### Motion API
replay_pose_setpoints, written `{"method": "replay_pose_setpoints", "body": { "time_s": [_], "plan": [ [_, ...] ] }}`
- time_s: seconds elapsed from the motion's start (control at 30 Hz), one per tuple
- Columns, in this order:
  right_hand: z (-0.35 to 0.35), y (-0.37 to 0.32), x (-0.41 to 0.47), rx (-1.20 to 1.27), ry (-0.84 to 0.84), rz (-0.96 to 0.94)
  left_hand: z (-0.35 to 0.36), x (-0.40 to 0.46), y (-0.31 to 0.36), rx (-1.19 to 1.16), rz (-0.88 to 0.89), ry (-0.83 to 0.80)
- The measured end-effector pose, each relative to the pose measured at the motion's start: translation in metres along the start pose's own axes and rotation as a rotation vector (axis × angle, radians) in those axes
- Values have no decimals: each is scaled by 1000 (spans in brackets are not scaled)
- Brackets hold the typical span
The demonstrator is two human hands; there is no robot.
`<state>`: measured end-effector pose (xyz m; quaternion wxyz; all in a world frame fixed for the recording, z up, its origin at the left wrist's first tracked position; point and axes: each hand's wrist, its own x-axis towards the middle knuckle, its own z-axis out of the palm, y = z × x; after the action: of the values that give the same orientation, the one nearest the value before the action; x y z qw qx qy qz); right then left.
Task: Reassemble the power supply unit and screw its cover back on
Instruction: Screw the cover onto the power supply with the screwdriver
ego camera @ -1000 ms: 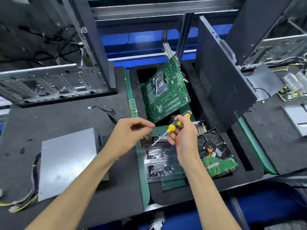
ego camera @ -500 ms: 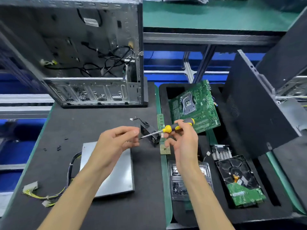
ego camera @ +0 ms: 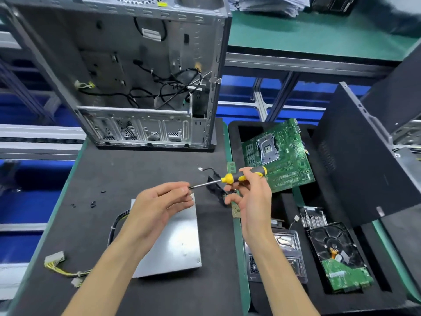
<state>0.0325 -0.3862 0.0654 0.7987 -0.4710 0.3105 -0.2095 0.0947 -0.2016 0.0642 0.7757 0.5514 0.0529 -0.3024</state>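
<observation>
Dark foam matting [ego camera: 141,169] covers the workbench, and on it the power supply unit [ego camera: 177,242] lies flat with its plain grey metal cover upward, directly under the left hand [ego camera: 157,208], which hovers above its far edge without touching it. The left hand has its fingers curled, thumb and forefinger pinched together at the tip of the screwdriver [ego camera: 230,179] – whether a screw is between them I cannot tell. The right hand [ego camera: 252,197] grips the yellow-and-black handle of the screwdriver, whose shaft points to the left, almost level. A bundle of black and yellow cables [ego camera: 68,267] with white connectors comes out of the unit on its left side. Behind stands an open computer case [ego camera: 141,71] with loose wires inside. To the right, in a black foam tray [ego camera: 287,204], lean a green motherboard [ego camera: 280,156] and lies a hard drive [ego camera: 339,256] – beside it a clear plastic box [ego camera: 287,254], partly hidden by the right forearm. Small black parts [ego camera: 92,204] lie on the mat
</observation>
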Motion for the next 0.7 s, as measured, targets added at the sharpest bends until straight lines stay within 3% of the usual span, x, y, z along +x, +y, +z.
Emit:
{"method": "replay_pose_setpoints", "body": {
  "time_s": [0.7],
  "plan": [
    [46, 18, -25, 8, -109, -49, -49, 5, 14, -13, 51, 72]
  ]
}}
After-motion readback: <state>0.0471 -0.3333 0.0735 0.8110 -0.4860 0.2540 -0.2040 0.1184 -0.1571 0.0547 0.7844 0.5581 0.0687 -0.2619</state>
